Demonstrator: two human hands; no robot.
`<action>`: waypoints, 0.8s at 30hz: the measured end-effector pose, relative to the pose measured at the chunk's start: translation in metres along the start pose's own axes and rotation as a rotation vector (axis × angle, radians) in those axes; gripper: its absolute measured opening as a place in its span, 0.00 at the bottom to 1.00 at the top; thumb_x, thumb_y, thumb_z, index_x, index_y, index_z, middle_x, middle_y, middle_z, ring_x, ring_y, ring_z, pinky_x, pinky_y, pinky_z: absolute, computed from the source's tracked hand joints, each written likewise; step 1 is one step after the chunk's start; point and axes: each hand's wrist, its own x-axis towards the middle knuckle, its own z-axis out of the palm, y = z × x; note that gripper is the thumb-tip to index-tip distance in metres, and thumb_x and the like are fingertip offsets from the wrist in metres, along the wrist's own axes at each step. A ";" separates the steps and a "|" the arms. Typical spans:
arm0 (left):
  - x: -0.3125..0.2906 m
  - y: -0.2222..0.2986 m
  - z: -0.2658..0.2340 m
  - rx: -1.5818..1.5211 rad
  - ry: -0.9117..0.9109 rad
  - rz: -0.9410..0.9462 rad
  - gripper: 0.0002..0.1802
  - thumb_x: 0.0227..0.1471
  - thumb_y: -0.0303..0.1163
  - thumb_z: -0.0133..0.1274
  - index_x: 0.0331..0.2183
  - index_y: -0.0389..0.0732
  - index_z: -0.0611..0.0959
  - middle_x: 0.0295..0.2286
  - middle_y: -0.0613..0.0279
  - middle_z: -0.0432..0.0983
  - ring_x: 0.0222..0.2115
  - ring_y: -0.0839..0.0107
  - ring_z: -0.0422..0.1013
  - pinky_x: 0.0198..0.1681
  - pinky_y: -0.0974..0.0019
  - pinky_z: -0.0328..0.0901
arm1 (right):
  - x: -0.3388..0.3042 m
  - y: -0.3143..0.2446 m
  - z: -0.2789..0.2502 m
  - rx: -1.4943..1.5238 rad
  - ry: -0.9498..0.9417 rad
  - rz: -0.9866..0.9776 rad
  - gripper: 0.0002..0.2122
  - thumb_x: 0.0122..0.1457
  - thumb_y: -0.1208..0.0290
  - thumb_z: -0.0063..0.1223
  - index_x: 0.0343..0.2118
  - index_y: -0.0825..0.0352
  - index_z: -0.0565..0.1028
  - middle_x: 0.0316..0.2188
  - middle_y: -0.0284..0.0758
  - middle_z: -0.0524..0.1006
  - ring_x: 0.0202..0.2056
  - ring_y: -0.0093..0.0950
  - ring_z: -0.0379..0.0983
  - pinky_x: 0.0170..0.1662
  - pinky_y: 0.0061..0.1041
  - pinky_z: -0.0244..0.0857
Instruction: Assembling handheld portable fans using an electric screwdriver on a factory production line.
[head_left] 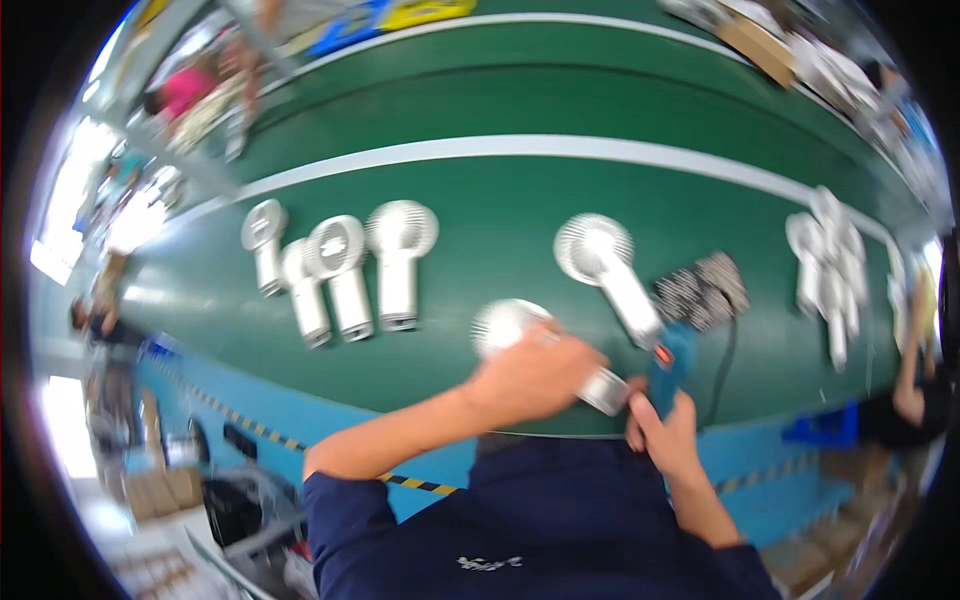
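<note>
A white handheld fan [505,325] lies tilted near the front edge of the green bench, its round grille facing up. Across its neck, my left hand [535,372] is closed around it, and the handle's end sticks out toward my right hand. My right hand [665,432] grips a teal handheld power tool [673,362] with a red switch, pointing away from me. Just beyond the tool lies a bundled grey-and-black patterned thing [705,290], kind unclear. A second white fan [598,250] rests behind the held one, its handle's end close to the tool. Motion blurs both hands somewhat.
Several white fans [398,265] lie in a row at left, and a cluster of white fans [828,260] sits at far right. A dark cord [727,365] runs toward the bench's front edge. Other people [190,90] are around the bench. A blue bin [825,428] stands at lower right.
</note>
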 end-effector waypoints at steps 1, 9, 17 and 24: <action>-0.002 -0.011 -0.001 0.027 -0.063 -0.076 0.16 0.45 0.30 0.53 0.40 0.44 0.79 0.34 0.65 0.73 0.38 0.68 0.72 0.51 0.52 0.63 | 0.007 0.001 0.004 0.031 0.076 0.009 0.12 0.62 0.67 0.55 0.40 0.73 0.74 0.25 0.36 0.78 0.13 0.15 0.63 0.16 0.16 0.56; 0.068 -0.057 0.006 0.096 0.052 0.138 0.07 0.47 0.25 0.47 0.32 0.33 0.74 0.49 0.49 0.71 0.53 0.55 0.67 0.58 0.52 0.60 | 0.028 0.006 0.005 -0.113 0.384 -0.064 0.14 0.59 0.64 0.60 0.37 0.71 0.74 0.16 0.28 0.71 0.13 0.16 0.65 0.16 0.19 0.57; 0.092 -0.067 0.020 -0.013 0.024 0.382 0.09 0.48 0.27 0.48 0.33 0.33 0.75 0.45 0.50 0.74 0.50 0.56 0.70 0.58 0.58 0.62 | 0.044 0.008 0.010 0.200 0.369 -0.020 0.13 0.59 0.70 0.59 0.41 0.73 0.72 0.26 0.32 0.76 0.13 0.15 0.63 0.15 0.18 0.57; 0.081 -0.060 0.005 -0.138 -0.011 0.346 0.09 0.45 0.24 0.50 0.32 0.31 0.75 0.44 0.50 0.76 0.48 0.55 0.72 0.56 0.55 0.66 | 0.042 0.012 0.022 0.255 0.174 0.000 0.09 0.58 0.70 0.60 0.32 0.67 0.71 0.15 0.27 0.68 0.13 0.16 0.63 0.16 0.19 0.54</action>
